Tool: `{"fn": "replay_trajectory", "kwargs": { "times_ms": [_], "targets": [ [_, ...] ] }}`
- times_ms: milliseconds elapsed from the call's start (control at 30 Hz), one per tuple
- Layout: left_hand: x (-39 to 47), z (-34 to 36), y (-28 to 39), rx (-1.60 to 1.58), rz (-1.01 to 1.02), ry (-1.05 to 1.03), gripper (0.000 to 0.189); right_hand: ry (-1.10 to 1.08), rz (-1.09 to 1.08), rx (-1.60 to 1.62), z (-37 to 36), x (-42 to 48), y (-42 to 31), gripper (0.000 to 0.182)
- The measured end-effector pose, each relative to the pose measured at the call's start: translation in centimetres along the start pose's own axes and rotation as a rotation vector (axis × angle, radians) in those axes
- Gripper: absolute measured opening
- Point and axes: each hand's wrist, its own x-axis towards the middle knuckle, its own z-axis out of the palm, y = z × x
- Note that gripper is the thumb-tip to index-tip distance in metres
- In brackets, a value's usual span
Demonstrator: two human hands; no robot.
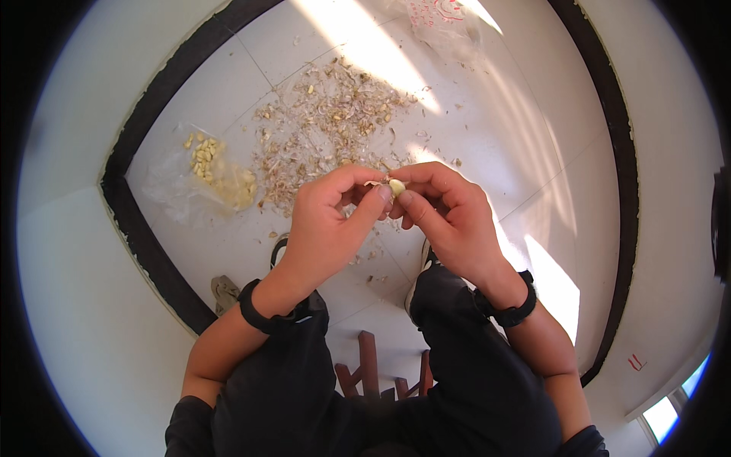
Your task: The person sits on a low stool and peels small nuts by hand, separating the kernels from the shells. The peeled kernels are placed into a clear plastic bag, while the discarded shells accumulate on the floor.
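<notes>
Between the fingertips of both hands is a pale garlic clove (397, 187), with a strip of papery skin (374, 183) beside it. My left hand (342, 214) pinches the skin and the clove's left edge between thumb and forefinger. From the other side, my right hand (448, 217) holds the clove with its thumb and forefinger. The curled lower fingers of both hands are partly hidden. Beyond the hands, a wide scatter of garlic skins (337, 114) covers part of the tiled floor. Peeled garlic cloves (207, 157) lie in and on a clear plastic bag (171, 177) at the left.
Another clear plastic bag with red print (445, 28) lies at the far right. A crumpled grey-brown item (226, 292) rests by the dark baseboard (165, 265) at the left. Reddish-brown stool legs (368, 363) stand between my knees. My shoes are below my hands, near loose skins.
</notes>
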Motion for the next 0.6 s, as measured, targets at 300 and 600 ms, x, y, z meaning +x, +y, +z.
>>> {"fn": "replay_trajectory", "kwargs": {
  "times_ms": [300,600],
  "targets": [
    [0.0,-0.2,0.4,0.059,-0.029,-0.044,0.009,-0.016,-0.046,-0.059,0.1,-0.1,-0.2,0.028],
    [0.0,-0.3,0.6,0.131,0.027,-0.09,0.012,0.075,-0.215,-0.178,0.1,0.0,0.7,0.025]
  ]
}}
